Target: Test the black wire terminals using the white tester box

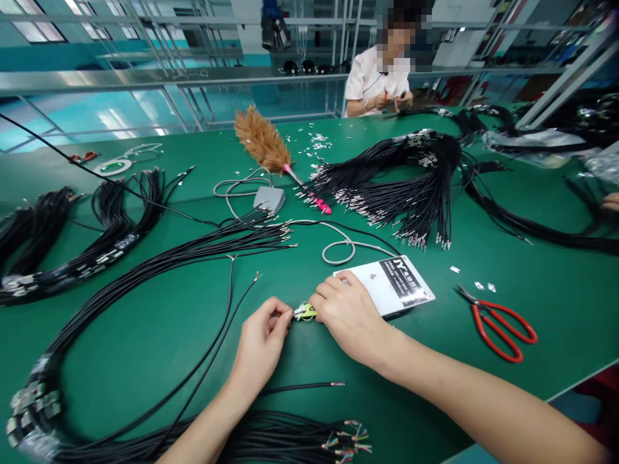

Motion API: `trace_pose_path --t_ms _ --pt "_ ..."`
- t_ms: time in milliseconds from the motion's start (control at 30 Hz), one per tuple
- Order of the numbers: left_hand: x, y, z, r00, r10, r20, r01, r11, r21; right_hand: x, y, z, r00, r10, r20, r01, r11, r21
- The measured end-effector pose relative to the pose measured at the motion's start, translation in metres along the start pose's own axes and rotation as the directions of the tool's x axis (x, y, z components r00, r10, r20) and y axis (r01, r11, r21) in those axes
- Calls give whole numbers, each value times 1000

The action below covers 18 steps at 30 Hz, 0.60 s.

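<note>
My left hand (265, 332) is closed in a pinch on the end of a thin black cable, most of which the fingers hide. Pale wire ends reach from the fingertips to a small yellow-green clip-like piece (308, 312) with a thin ring around it. My right hand (351, 316) curls its fingers over that piece from the other side, at the left end of a white box (387, 280) with a black-and-white label. How the piece joins the box is hidden by the right hand. One loose black cable (309, 387) with a stripped end lies below the hands.
A bundle of black cables (145, 270) loops around on the left, with more cable bundles (401, 174) behind. Red-handled scissors (503, 325) lie at right. A feather duster (264, 142) and grey pedal-like block (269, 198) lie farther back. A co-worker (380, 80) sits across the table.
</note>
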<state>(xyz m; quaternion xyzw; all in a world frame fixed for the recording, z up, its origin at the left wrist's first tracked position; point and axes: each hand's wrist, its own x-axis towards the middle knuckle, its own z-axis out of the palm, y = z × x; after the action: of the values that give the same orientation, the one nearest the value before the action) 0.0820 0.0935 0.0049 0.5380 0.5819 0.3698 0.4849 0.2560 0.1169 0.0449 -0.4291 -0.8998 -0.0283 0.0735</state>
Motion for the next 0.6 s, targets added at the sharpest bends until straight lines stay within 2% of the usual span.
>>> trace_pose_path --t_ms 133,200,267,367,467,600 --pt "0 4 0 1000 12 7 -12 999 35 -7 3 -6 999 18 -28 -17 999 31" --pt "-1 6 0 1000 21 13 -22 998 56 -20 9 -12 992 45 -121 -33 995 97" --pt "-2 7 -1 999 33 12 -34 996 78 -42 16 -15 957 114 -267 -61 978 200" --pt "-3 7 -2 999 53 2 -53 993 101 -81 22 -13 870 243 -430 -116 946 301" --pt "-2 5 -3 998 66 -2 -66 991 115 -108 19 -2 846 275 -456 -133 939 318" --pt "0 4 -3 997 81 -5 -79 985 153 -110 10 9 841 262 -473 -129 947 295"
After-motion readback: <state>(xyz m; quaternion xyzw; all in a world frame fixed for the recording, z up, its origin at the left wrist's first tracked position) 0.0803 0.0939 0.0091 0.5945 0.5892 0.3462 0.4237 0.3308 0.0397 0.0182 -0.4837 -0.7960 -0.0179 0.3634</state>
